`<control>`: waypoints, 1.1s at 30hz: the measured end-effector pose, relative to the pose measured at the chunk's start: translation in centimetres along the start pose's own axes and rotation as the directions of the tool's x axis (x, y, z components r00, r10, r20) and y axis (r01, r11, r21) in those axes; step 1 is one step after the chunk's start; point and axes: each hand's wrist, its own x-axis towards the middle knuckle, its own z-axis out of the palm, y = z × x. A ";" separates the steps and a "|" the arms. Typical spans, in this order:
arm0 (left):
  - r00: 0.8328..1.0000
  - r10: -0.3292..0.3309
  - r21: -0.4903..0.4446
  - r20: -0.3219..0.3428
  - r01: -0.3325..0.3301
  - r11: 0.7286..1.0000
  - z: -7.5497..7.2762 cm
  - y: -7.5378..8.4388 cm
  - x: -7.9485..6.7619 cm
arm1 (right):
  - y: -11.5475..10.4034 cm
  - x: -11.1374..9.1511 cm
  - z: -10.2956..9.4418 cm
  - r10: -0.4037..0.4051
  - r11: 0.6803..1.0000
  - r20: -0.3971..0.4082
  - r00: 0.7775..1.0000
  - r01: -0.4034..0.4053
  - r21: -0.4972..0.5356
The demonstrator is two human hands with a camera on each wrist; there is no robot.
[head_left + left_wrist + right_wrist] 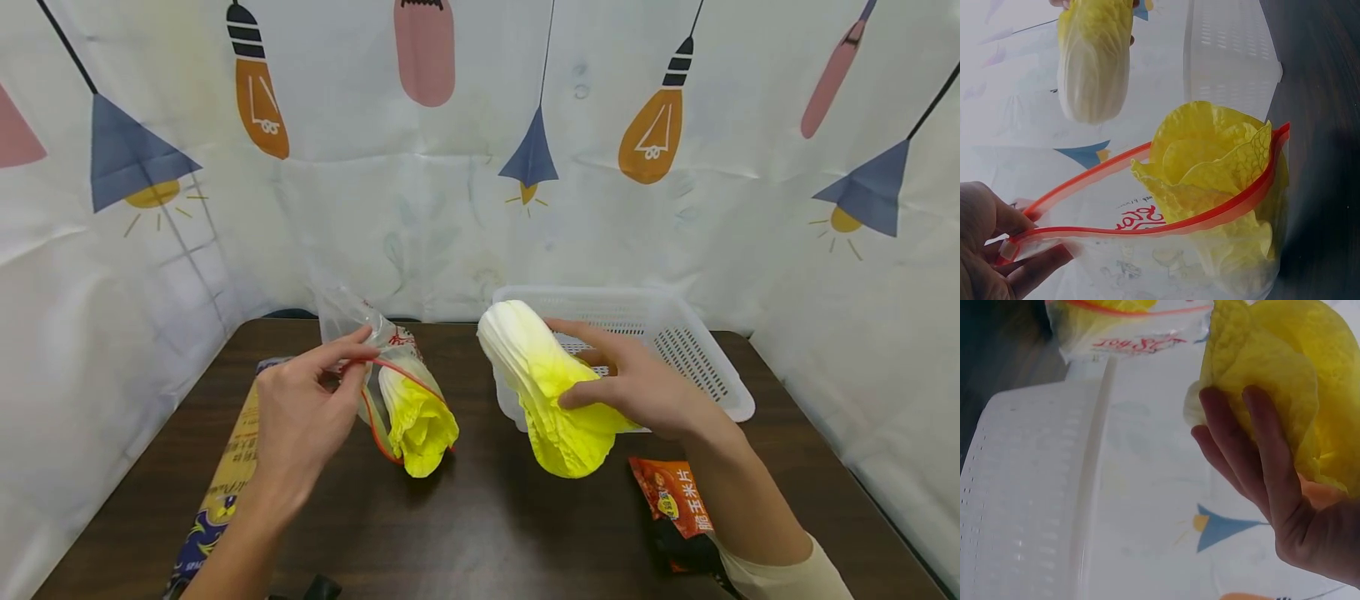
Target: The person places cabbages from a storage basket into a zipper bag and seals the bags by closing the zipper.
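Note:
My left hand pinches the red-edged mouth of a clear zip bag by one corner, so the mouth gapes. Inside the bag lies one yellow-and-white napa cabbage, its leafy end poking out at the opening, as the left wrist view also shows. Up in the air to the right, my right hand grips a second napa cabbage, fingers behind it and thumb across the yellow leaves. Its white base points up and left, apart from the bag. In the right wrist view several fingers press against the leaves.
Behind the held cabbage stands a white perforated plastic basket. A red snack packet lies near my right forearm, partly over a dark object. A long yellow-and-blue package sits at the left, beneath my left arm. A patterned curtain surrounds the dark wooden table.

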 end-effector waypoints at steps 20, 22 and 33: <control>1.000 0.003 -0.006 0.000 -0.003 1.000 0.3 0.1 0.0 | -1.0 1.2 5.0 -0.085 0.996 0.302 0.949 0.073 0.049; 1.000 0.002 0.005 -0.001 -0.002 1.000 0.3 0.1 0.0 | -1.0 1.4 5.4 -0.086 0.996 0.314 0.946 0.077 0.041; 0.999 0.035 0.008 -0.011 -0.035 0.999 0.4 0.0 0.0 | -0.6 2.6 7.6 -0.061 0.986 0.371 0.927 -0.001 0.166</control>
